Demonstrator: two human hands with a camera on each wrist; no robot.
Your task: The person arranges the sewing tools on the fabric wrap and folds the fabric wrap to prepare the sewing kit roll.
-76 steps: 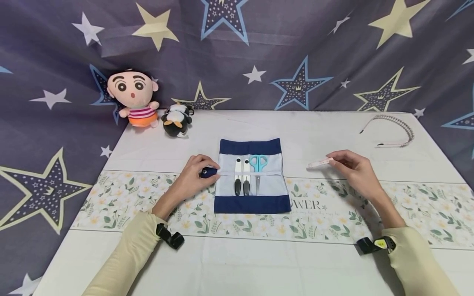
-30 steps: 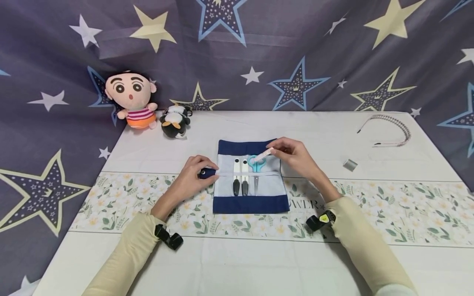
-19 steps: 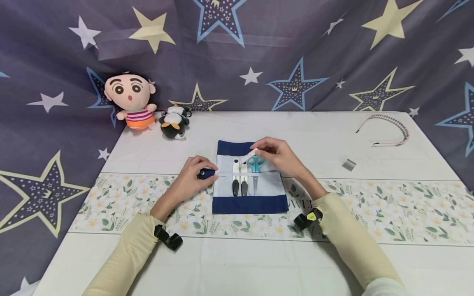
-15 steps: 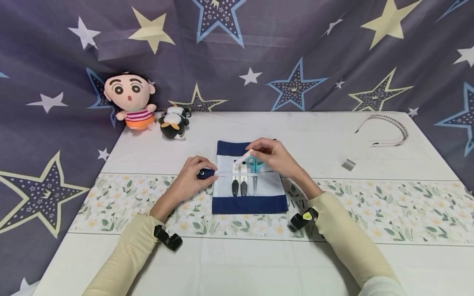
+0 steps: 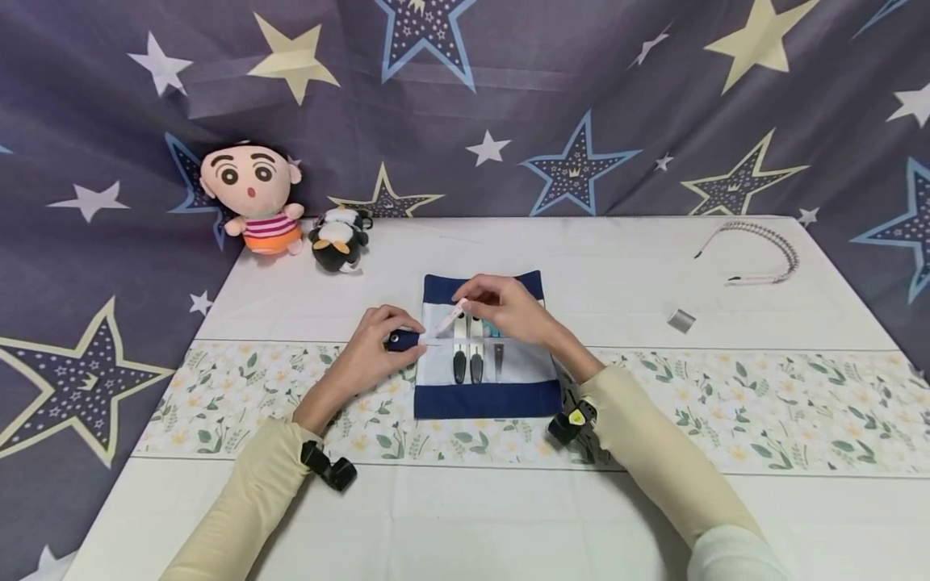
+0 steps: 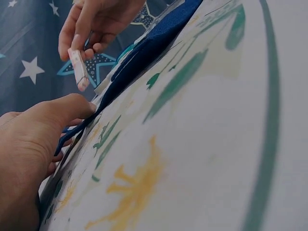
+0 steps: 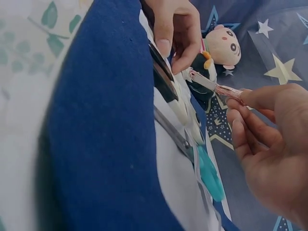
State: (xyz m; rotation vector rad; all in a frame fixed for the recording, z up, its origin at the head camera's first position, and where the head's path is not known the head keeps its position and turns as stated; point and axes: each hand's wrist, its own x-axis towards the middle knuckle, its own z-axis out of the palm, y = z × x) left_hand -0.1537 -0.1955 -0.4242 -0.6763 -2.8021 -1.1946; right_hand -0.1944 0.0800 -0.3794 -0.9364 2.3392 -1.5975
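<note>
A navy-and-pale-grey fabric pouch [image 5: 487, 401] lies open and flat on the table. An elastic band across it holds two white-and-black handled tools [image 5: 459, 367] and scissors with turquoise handles [image 7: 208, 173]. At the pouch's left edge, my left hand [image 5: 378, 347] pinches the navy tab [image 5: 404, 340] with a snap between thumb and fingers. My right hand [image 5: 504, 309] hovers over the upper pouch and pinches a slim pink-and-white patterned bar [image 6: 78, 68]. The bar's free end points down and left, over the pale lining. In the head view this hand covers most of the scissor handles.
A small silver block [image 5: 681, 321] sits on the table to the right. Behind it lies a beaded headband [image 5: 777, 250]. At the back left are a plush doll [image 5: 254, 198] and a plush penguin [image 5: 339, 240]. A star-patterned curtain [image 5: 581, 64] backs the table.
My right hand has carried the slim bar leftward from beside the pouch to over its left part, leaving the silver block in view. The left hand keeps its pinch on the tab.
</note>
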